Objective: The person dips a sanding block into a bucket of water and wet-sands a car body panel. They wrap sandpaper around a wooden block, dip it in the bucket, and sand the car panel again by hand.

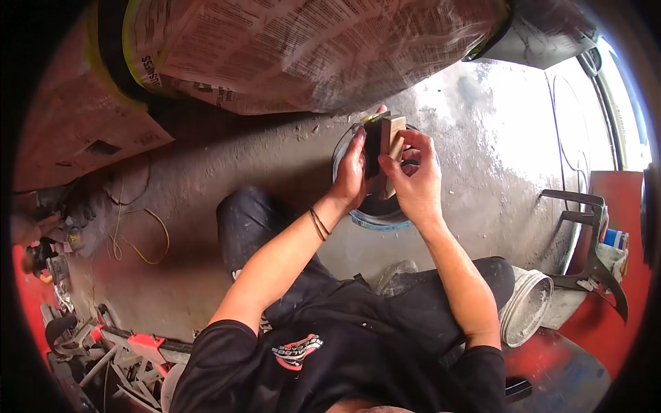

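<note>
My right hand [420, 175] pinches a flat wooden block [393, 129] between thumb and fingers, holding it on edge. Close against the block's left side is a dark flat sheet [372, 146], which looks like sandpaper. My left hand [352, 171] is closed on this sheet, its fingers mostly hidden behind. Both hands are over a round bucket [381, 224] with a bluish rim, and they cover most of its opening. Whether block and sheet touch along their whole length I cannot tell.
Above the hands hangs a large body masked with printed paper [310, 55]. A whitish bucket [527, 310] lies by my right knee. At the right stands a dark metal frame [585, 220]. A yellowish cord [165, 237] lies on the wet-looking floor [186, 186], with metal parts [131, 358] at lower left.
</note>
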`<move>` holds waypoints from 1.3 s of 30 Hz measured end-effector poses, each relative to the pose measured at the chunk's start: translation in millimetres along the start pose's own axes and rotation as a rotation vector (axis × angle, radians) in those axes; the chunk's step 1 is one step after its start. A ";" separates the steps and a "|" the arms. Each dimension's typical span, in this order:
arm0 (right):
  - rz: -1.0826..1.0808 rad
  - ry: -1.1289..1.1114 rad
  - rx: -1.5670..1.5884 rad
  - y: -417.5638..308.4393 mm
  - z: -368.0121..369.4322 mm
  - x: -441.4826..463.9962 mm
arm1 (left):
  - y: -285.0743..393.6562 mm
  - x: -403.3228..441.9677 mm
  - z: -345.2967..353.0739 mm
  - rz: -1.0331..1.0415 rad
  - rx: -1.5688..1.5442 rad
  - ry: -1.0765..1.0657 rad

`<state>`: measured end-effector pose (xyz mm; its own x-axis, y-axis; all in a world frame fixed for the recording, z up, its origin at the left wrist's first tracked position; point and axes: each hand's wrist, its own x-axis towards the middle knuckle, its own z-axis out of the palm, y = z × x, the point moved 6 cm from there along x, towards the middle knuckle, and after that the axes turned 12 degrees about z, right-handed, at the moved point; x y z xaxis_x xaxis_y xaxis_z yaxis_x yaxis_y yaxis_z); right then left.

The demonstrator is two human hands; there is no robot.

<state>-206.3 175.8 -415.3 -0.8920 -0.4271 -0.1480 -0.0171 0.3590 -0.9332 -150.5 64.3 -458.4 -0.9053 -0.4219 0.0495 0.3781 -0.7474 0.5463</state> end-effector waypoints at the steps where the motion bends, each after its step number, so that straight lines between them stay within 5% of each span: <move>1: -0.011 0.006 -0.002 -2.3 1.4 0.8 | -0.3 -1.1 3.9 0.010 0.012 -0.024; 13: -0.090 -0.021 -0.136 -10.7 9.8 5.7 | 10.1 4.1 -4.9 0.136 0.154 -0.129; 28: -0.098 -0.135 0.302 8.2 21.8 7.5 | 32.6 -3.5 20.7 0.117 0.144 -0.115; 31: -0.096 -0.098 0.111 -0.5 17.7 6.0 | 32.6 -1.0 14.1 0.178 0.243 -0.152; 36: -0.343 -0.052 -0.173 -27.7 6.7 4.3 | 32.3 5.5 17.2 0.061 -0.062 -0.095; 39: -0.304 -0.065 -0.263 -23.7 1.5 2.7 | 24.0 14.2 4.5 -0.008 -0.162 -0.113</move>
<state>-207.6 164.9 -394.1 -0.7985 -0.5948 0.0932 -0.3977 0.4048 -0.8234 -155.2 42.7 -440.7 -0.9210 -0.3619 0.1441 0.3885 -0.8272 0.4059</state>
